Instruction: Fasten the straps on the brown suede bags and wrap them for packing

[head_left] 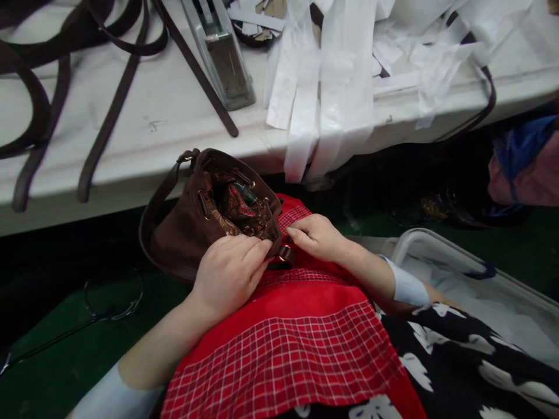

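A brown suede bucket bag [187, 227] with a patterned lining rests open on my lap, over a red checked apron [301, 343]. My left hand [229, 273] is closed on the bag's near rim. My right hand [317, 235] pinches the same rim beside a small metal ring [285, 252]. The bag's strap [155, 203] loops off its left side. What lies inside the bag is partly hidden.
The white table [174, 110] ahead holds several loose brown leather straps [109, 116], a clear tool with a metal block [225, 64] and white paper and plastic strips [323, 87] hanging over its edge. A white bin [437, 244] stands at right on the green floor.
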Tool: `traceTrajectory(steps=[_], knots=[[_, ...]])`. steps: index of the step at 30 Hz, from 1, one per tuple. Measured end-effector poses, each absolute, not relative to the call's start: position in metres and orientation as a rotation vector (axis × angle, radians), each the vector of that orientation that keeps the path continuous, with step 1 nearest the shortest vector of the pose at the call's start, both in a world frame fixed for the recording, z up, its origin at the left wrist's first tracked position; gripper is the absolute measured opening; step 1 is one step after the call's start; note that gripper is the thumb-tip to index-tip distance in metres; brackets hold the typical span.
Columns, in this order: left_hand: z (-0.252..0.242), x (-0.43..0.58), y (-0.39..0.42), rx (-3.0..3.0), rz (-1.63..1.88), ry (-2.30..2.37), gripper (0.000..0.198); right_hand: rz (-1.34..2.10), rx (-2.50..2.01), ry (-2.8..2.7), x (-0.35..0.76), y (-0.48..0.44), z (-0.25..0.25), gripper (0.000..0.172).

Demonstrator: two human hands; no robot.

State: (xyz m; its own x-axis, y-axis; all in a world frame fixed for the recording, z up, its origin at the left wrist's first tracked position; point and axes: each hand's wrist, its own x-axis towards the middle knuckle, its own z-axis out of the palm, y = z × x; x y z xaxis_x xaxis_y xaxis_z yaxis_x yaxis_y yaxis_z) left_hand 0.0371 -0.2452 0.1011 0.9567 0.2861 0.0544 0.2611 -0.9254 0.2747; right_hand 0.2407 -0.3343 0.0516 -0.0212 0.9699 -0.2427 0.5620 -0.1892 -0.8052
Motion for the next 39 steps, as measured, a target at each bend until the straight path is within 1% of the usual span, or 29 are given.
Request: traceTrajectory(steps=[5, 13, 17, 20, 21, 24, 26, 28, 32, 34, 37, 39], knots=[[0.101, 0.035, -0.245, 2.834, 0.148, 0.428, 0.019, 1.108, -1.773, -1.612, 0.237, -0.333, 0.052, 0.044], [0.100, 0.034, -0.245, 2.801, 0.152, 0.518, 0.019, 1.121, -1.696, -1.548, 0.243, -0.335, 0.048, 0.050], [0.101, 0.032, -0.244, 2.732, 0.215, 0.690, 0.020, 1.089, -1.559, -1.433, 0.240, -0.339, 0.052, 0.035], [0.100, 0.030, -0.241, 2.635, 0.267, 0.833, 0.021, 1.142, -1.499, -1.339, 0.226, -0.341, 0.055, 0.041], [0.100, 0.029, -0.240, 2.597, 0.272, 0.873, 0.021, 1.146, -1.509, -1.319, 0.220, -0.341, 0.055, 0.038], [0.101, 0.025, -0.236, 2.472, 0.264, 0.958, 0.022, 1.128, -1.538, -1.285, 0.207, -0.340, 0.055, 0.020], [0.104, 0.022, -0.233, 2.357, 0.249, 0.987, 0.023, 1.093, -1.536, -1.259, 0.205, -0.336, 0.055, 0.016], [0.108, 0.017, -0.230, 2.205, 0.237, 1.000, 0.022, 1.022, -1.538, -1.218, 0.206, -0.330, 0.055, 0.016], [0.120, 0.007, -0.223, 1.799, 0.276, 1.039, 0.020, 0.937, -1.426, -1.213, 0.211, -0.304, 0.054, 0.024], [0.129, 0.002, -0.220, 1.535, 0.352, 1.084, 0.020, 0.991, -1.342, -1.217, 0.210, -0.284, 0.054, 0.023], [0.146, -0.002, -0.217, 1.138, 0.479, 1.110, 0.020, 1.160, -1.213, -1.187, 0.198, -0.254, 0.056, 0.013], [0.157, -0.002, -0.214, 0.948, 0.542, 1.099, 0.021, 1.266, -1.139, -1.097, 0.183, -0.238, 0.059, 0.013]])
